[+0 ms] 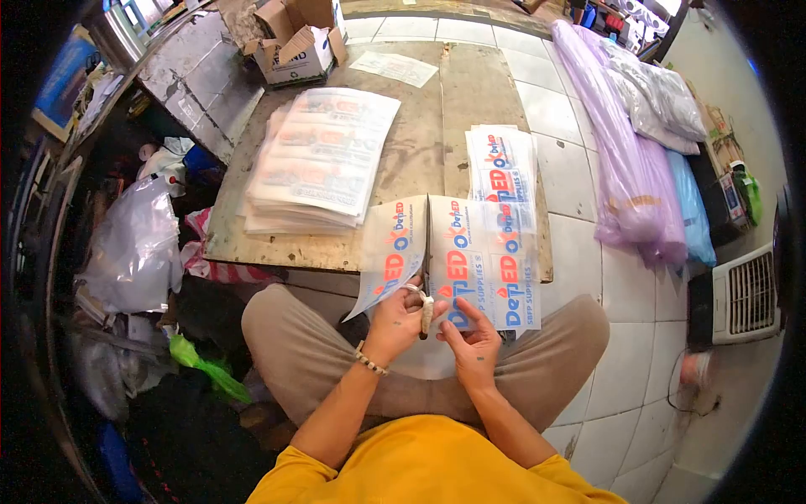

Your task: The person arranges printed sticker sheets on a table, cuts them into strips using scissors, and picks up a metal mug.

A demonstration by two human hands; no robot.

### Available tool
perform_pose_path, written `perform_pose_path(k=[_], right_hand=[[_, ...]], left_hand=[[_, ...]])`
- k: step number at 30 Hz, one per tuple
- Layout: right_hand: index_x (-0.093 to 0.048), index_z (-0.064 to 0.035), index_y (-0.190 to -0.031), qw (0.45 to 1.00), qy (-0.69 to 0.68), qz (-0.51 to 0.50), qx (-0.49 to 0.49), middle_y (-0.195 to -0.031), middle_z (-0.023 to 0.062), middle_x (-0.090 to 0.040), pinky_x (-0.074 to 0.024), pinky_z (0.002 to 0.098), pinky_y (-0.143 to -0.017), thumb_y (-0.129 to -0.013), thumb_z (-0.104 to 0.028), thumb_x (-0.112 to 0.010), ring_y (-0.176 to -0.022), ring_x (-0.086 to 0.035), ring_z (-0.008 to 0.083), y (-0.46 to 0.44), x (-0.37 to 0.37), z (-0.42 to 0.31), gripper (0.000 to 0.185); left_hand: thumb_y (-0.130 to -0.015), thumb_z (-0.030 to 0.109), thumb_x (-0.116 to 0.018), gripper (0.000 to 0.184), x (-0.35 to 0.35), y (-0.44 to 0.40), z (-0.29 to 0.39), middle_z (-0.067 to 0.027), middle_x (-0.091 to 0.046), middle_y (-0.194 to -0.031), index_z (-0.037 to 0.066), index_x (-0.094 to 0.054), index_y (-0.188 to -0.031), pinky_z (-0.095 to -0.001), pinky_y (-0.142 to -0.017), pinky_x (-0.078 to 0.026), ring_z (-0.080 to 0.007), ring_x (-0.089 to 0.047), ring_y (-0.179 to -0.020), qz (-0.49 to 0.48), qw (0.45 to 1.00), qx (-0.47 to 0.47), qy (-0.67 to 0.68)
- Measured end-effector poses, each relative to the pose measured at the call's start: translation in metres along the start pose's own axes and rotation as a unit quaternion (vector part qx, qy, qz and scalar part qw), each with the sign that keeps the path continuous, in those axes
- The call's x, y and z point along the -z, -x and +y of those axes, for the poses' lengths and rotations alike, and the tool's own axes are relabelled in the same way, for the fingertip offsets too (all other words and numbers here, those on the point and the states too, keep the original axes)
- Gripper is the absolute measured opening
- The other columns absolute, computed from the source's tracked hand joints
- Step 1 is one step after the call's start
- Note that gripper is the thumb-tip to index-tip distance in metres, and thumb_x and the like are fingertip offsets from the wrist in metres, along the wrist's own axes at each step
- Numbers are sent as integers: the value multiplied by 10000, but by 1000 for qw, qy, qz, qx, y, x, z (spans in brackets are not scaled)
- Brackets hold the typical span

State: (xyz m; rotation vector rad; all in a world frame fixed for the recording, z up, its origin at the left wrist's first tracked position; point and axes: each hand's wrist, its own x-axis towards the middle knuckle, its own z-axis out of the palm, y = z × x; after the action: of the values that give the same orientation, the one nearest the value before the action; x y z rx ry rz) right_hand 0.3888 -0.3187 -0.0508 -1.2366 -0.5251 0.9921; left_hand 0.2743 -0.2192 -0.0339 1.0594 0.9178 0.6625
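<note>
Scissors (426, 304) with wrapped handles are held in my left hand (398, 323), its fingers closed round them. Their dark blades point away from me, along a cut between two strips of a translucent printed sheet (457, 252). My right hand (472, 343) pinches the sheet's near edge between thumb and fingers. The sheet bears red and blue lettering. Its left strip (390, 244) curls up beside the blades. Beyond the sheet's right part, more printed strips (502, 151) lie on the wooden board (420, 126).
A thick stack of printed sheets (319, 151) lies on the board's left side. Behind it stands an open cardboard box (298, 59), near a loose paper (395, 68). Purple plastic rolls (621, 168) lie on the tiled floor (558, 168) at right. Plastic bags (134, 244) are heaped at left.
</note>
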Motion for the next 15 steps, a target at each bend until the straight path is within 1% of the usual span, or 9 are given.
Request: perform_pose_path(k=[1, 4, 7, 8, 11, 12, 15], right_hand=[[-563, 21, -1309, 1000, -2, 0, -2, -1195, 111, -620, -623, 312, -746, -872, 47, -687, -896, -670, 156, 0, 1, 0, 456], [-565, 23, -1306, 1000, -15, 0, -4, -1187, 111, -621, -623, 314, -740, -868, 47, -687, -891, -670, 155, 4, 0, -4, 456], [-559, 43, -1304, 1000, -2, 3, 8, -1151, 140, -631, -626, 316, -750, -885, 32, -675, -891, -679, 173, 3, 0, -5, 435], [-561, 46, -1300, 1000, 9, 5, 17, -1160, 141, -625, -626, 314, -746, -883, 30, -677, -897, -677, 172, 2, 0, -8, 434], [-563, 47, -1299, 999, 9, 19, 30, -1163, 141, -622, -626, 316, -743, -881, 29, -679, -892, -674, 169, -2, 4, -1, 434], [-563, 46, -1298, 1000, 5, 18, 24, -1164, 138, -618, -626, 316, -744, -879, 31, -680, -902, -670, 170, -2, 4, 0, 436], [-553, 40, -1304, 1000, -10, 20, 15, -1169, 130, -605, -624, 320, -753, -875, 35, -683, -933, -657, 170, -5, 6, 0, 448]], left_hand=[[-848, 132, -792, 673, 2, -3, 2, -37, -676, -917, -106, -447, -1374, -183, -685, -482, -42, -582, -809, -13, 1000, 0, -24], [-843, 138, -797, 554, 2, -11, 19, 11, -652, -848, -57, -539, -1292, -178, -624, -445, -22, -537, -744, -17, 994, 0, -111], [-841, 145, -800, 386, -1, -23, 12, 41, -629, -796, -1, -608, -1141, -178, -577, -408, -9, -498, -693, -11, 999, -11, -49], [-834, 143, -804, 315, 0, -26, 12, 25, -642, -805, 14, -599, -1035, -189, -574, -416, -16, -515, -686, -13, 998, 4, -66], [-820, 133, -813, 333, -6, -25, 28, 9, -656, -826, 9, -587, -1032, -203, -587, -443, -35, -550, -697, -29, 999, 7, -29], [-811, 129, -819, 390, -8, -26, 27, -8, -665, -844, -17, -583, -1085, -213, -599, -463, -53, -579, -714, 2, 999, 2, -35], [-808, 139, -822, 453, -5, -37, 22, -23, -669, -852, -37, -580, -1149, -218, -598, -469, -60, -590, -728, -26, 1000, 11, -14]])
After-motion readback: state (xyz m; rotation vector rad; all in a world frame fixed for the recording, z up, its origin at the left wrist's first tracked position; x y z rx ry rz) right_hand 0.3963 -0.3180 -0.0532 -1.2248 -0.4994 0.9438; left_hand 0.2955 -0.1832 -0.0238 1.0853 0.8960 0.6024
